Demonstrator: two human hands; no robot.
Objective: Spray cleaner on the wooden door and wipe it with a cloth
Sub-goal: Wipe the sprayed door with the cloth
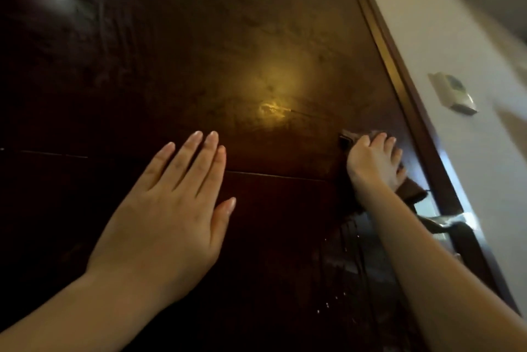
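Against the wooden door (256, 37), near its right edge, your right hand (373, 160) presses the brown cloth (410, 192) flat with fingers spread, just above the metal handle (445, 223). Your left hand (174, 209) lies flat on the door, fingers straight, holding nothing, well apart from the cloth.

place: indoor doorway of a home or hotel room, cannot tell which | evidence: glossy dark wooden door (256, 37), brown door frame (399, 72), white wall (427, 23) | fittings: small wall-mounted control panel (453, 93), metal lever handle (445, 223) | light: dim, warm
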